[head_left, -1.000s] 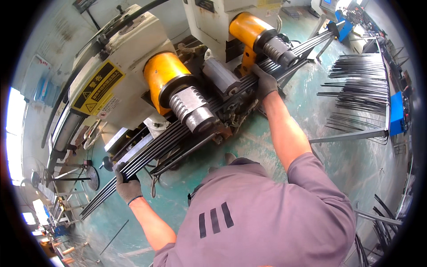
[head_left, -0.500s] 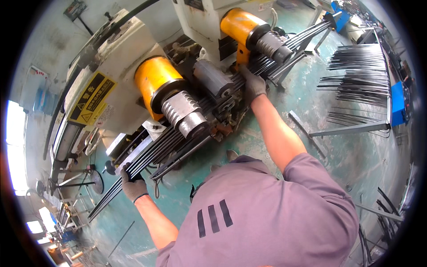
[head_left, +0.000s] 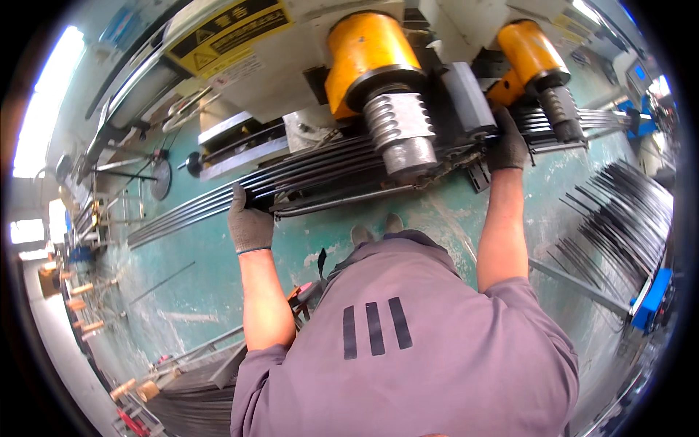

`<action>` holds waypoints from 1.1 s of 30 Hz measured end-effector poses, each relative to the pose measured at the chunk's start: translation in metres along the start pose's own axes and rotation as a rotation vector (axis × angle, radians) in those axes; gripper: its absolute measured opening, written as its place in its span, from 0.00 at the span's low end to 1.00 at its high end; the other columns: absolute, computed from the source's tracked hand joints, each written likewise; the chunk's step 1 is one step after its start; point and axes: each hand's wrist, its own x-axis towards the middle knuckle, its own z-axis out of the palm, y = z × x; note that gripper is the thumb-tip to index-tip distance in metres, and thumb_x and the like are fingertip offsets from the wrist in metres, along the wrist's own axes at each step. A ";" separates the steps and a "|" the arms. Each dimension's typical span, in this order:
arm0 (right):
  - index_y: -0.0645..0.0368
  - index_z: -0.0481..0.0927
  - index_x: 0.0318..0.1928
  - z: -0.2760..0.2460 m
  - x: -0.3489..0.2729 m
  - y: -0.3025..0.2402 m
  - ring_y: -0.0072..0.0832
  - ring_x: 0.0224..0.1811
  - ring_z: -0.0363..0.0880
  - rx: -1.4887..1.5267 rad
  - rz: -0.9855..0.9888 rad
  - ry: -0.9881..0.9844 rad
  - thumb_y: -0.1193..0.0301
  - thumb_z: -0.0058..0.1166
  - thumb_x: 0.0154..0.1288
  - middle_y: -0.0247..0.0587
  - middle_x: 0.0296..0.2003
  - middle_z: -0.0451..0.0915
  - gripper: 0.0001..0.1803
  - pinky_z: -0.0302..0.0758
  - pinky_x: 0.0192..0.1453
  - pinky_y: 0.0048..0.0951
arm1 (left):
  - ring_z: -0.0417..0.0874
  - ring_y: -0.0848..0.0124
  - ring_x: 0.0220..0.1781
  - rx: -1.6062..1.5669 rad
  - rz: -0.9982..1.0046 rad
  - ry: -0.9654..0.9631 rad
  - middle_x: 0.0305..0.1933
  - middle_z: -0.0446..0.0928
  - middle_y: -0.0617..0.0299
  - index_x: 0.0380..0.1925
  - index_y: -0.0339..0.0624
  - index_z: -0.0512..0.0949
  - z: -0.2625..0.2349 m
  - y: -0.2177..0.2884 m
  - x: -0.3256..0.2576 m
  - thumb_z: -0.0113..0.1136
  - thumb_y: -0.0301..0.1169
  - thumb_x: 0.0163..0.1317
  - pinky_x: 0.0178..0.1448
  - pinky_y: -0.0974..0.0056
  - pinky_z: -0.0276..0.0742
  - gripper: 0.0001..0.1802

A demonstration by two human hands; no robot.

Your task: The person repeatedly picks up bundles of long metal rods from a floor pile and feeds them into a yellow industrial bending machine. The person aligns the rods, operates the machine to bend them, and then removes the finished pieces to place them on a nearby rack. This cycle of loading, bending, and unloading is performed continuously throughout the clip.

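Several long, dark metal rods lie side by side, running from the left through a machine to the far right. My left hand, in a grey glove, closes on the near edge of these rods, thumb upward, other fingers partly hidden beneath. My right hand, gloved too, grips the rods between a grey block and an orange bracket; its fingertips are hard to make out. Above the rods, between my hands, projects an orange cylinder with a ridged metal end.
A second orange cylinder stands beyond my right hand. More rods lie on a rack at the right, and a dark stack of rods is at the lower left. A thin bar runs along the machine's near side. Green floor lies below.
The view has turned, so the machine now lies more level across the top. Both hands remain on the rods; my left hand appears somewhat farther from their left ends.
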 end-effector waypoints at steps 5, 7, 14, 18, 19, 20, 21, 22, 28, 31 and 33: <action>0.53 0.74 0.61 -0.004 -0.011 -0.004 0.33 0.48 0.75 -0.291 -0.115 0.011 0.44 0.55 0.68 0.40 0.48 0.78 0.32 0.75 0.48 0.37 | 0.67 0.56 0.72 -0.248 0.043 0.016 0.69 0.70 0.51 0.65 0.36 0.67 -0.040 0.020 -0.004 0.39 0.46 0.77 0.79 0.50 0.55 0.28; 0.53 0.75 0.58 0.017 -0.037 -0.007 0.34 0.37 0.78 -0.363 -0.136 -0.007 0.37 0.48 0.68 0.40 0.39 0.80 0.35 0.78 0.41 0.33 | 0.66 0.55 0.72 -0.396 0.068 -0.367 0.70 0.69 0.52 0.65 0.36 0.67 -0.086 0.027 0.004 0.33 0.47 0.78 0.80 0.50 0.52 0.29; 0.51 0.77 0.56 -0.152 0.046 0.007 0.33 0.57 0.73 -0.022 0.105 -0.140 0.48 0.42 0.72 0.39 0.54 0.79 0.25 0.66 0.61 0.38 | 0.70 0.47 0.68 -0.398 0.314 0.210 0.64 0.70 0.45 0.59 0.30 0.66 -0.101 0.089 0.004 0.41 0.48 0.77 0.75 0.42 0.62 0.28; 0.50 0.75 0.58 -0.146 0.010 0.033 0.34 0.59 0.71 -0.353 0.001 0.286 0.50 0.41 0.73 0.39 0.56 0.76 0.24 0.63 0.63 0.41 | 0.74 0.48 0.63 -0.431 0.436 0.243 0.60 0.74 0.46 0.57 0.33 0.70 -0.164 0.143 0.044 0.42 0.47 0.76 0.71 0.42 0.67 0.26; 0.50 0.75 0.59 -0.153 0.001 0.039 0.34 0.60 0.70 -0.402 -0.010 0.345 0.50 0.41 0.73 0.39 0.57 0.76 0.24 0.63 0.63 0.42 | 0.75 0.49 0.62 -0.429 0.441 0.259 0.59 0.75 0.47 0.56 0.33 0.71 -0.178 0.159 0.055 0.43 0.47 0.76 0.71 0.43 0.68 0.26; 0.50 0.74 0.59 -0.161 -0.008 0.044 0.34 0.61 0.70 -0.451 -0.011 0.396 0.51 0.41 0.73 0.38 0.58 0.75 0.24 0.62 0.63 0.43 | 0.76 0.49 0.61 -0.426 0.449 0.277 0.58 0.76 0.48 0.55 0.34 0.71 -0.188 0.177 0.060 0.43 0.47 0.76 0.70 0.43 0.69 0.25; 0.49 0.74 0.60 -0.169 -0.018 0.052 0.34 0.61 0.69 -0.496 -0.001 0.439 0.51 0.41 0.73 0.38 0.58 0.74 0.24 0.62 0.64 0.44 | 0.78 0.52 0.58 -0.407 0.467 0.348 0.55 0.77 0.50 0.53 0.35 0.74 -0.199 0.195 0.065 0.45 0.46 0.76 0.68 0.44 0.72 0.23; 0.49 0.73 0.60 -0.178 -0.029 0.060 0.34 0.62 0.68 -0.545 0.005 0.471 0.51 0.41 0.73 0.38 0.59 0.74 0.24 0.61 0.64 0.45 | 0.78 0.53 0.56 -0.378 0.478 0.363 0.54 0.78 0.51 0.52 0.36 0.74 -0.215 0.214 0.073 0.45 0.46 0.76 0.66 0.45 0.73 0.23; 0.48 0.71 0.63 -0.215 -0.111 0.106 0.35 0.66 0.64 -1.446 0.290 0.427 0.54 0.40 0.74 0.38 0.63 0.69 0.23 0.57 0.67 0.50 | 0.81 0.57 0.50 -0.250 0.518 0.494 0.48 0.80 0.53 0.48 0.39 0.77 -0.305 0.295 0.110 0.47 0.43 0.75 0.58 0.49 0.78 0.19; 0.47 0.70 0.65 -0.218 -0.139 0.113 0.36 0.68 0.62 -3.022 0.516 -0.212 0.55 0.39 0.75 0.38 0.65 0.67 0.24 0.56 0.68 0.53 | 0.82 0.58 0.47 -0.207 0.483 0.499 0.45 0.80 0.55 0.47 0.38 0.77 -0.329 0.314 0.120 0.48 0.39 0.74 0.53 0.50 0.81 0.15; 0.47 0.69 0.66 -0.212 -0.146 0.119 0.36 0.69 0.61 -3.404 0.422 -0.599 0.56 0.39 0.75 0.38 0.66 0.66 0.24 0.54 0.69 0.54 | 0.83 0.59 0.44 -0.196 0.485 0.467 0.43 0.80 0.56 0.48 0.39 0.77 -0.348 0.321 0.127 0.49 0.36 0.74 0.50 0.49 0.82 0.13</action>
